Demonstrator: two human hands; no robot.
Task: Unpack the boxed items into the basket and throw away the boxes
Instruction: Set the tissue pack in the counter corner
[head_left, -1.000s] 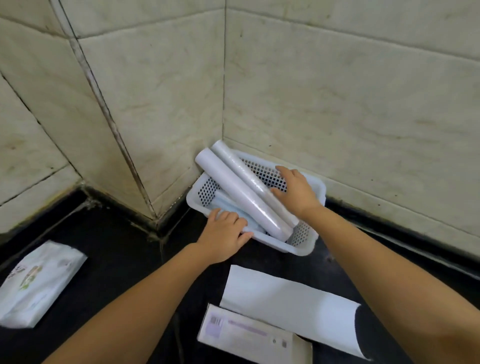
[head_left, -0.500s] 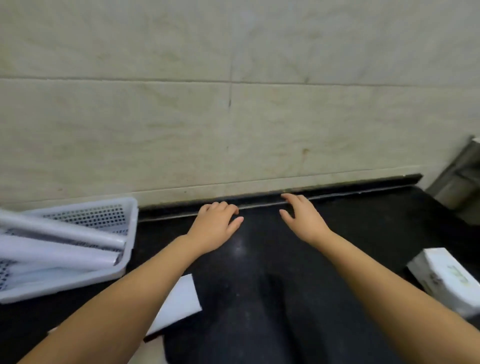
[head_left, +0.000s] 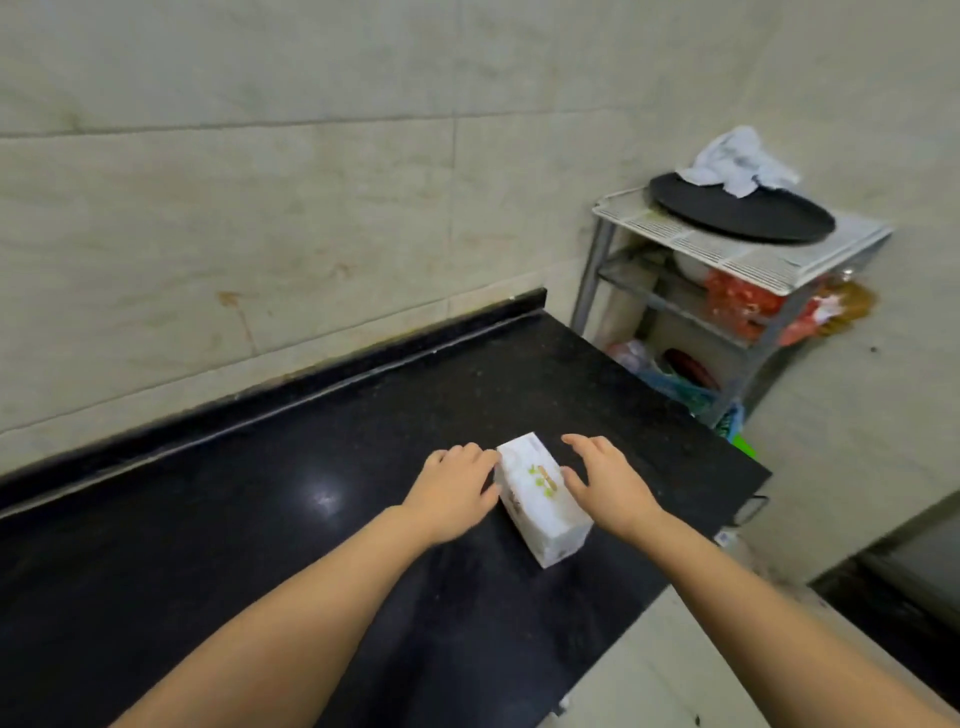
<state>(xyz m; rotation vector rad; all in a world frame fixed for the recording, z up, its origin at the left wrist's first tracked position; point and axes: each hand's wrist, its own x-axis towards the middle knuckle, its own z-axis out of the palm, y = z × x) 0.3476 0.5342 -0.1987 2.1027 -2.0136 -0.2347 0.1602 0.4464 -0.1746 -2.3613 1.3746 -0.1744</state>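
Note:
A white box (head_left: 540, 499) with a small green and brown print lies on the black countertop (head_left: 260, 519), near its right end. My left hand (head_left: 457, 488) rests against the box's left side, fingers loosely curled. My right hand (head_left: 608, 480) is at the box's right side with fingers spread, touching or nearly touching it. Neither hand has lifted the box. The basket is out of view.
A beige tiled wall runs behind the counter. Right of the counter's end stands a metal rack (head_left: 727, 260) with a black round tray (head_left: 737, 208) and a white cloth (head_left: 737, 158) on top, and bags on its lower shelves. The floor lies beyond the counter's front edge.
The view has swung right, away from the basket with the rolls. Both hands have moved from the basket across the bare counter to either side of the white box.

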